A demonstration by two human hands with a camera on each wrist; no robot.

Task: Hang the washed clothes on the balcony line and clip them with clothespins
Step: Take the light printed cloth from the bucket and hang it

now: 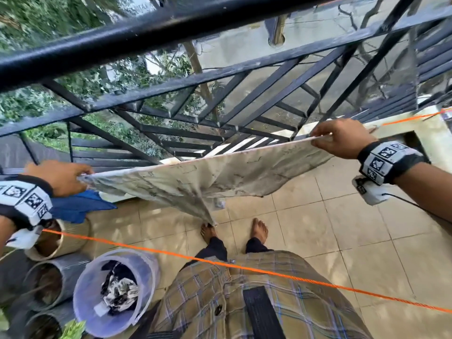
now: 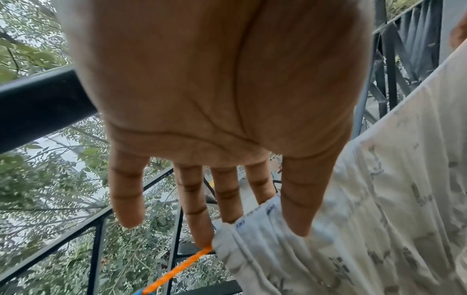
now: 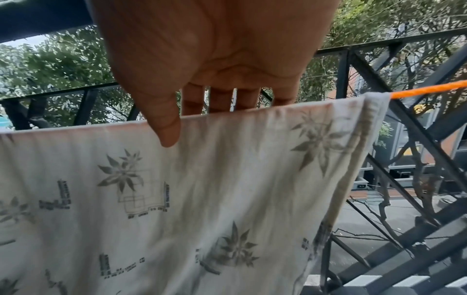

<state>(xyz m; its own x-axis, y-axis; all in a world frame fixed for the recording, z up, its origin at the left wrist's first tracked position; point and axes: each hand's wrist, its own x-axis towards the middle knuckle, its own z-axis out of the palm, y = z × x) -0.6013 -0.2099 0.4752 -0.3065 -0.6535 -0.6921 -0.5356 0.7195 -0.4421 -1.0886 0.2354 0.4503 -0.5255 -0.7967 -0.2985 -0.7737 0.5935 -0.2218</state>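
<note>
Printed cloth (image 1: 195,172): draped over orange line (image 3: 429,90). Left hand (image 1: 60,176) grip pinches its 9 o'clock end; right hand (image 1: 342,138) grip pinches its 3 o'clock end.

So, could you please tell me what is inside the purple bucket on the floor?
The purple bucket holds crumpled laundry, dark blue and black-and-white patterned pieces. How many garments there are, and whether anything lies beneath them, cannot be seen: the pile covers the bottom.

I stand on a home balcony: a black metal railing (image 1: 171,28) edges the tiled floor (image 1: 342,228), with trees and a street beyond. Orange lines (image 1: 156,250) cross it, and a laundry bucket (image 1: 117,292) sits beside pots (image 1: 56,243).
</note>
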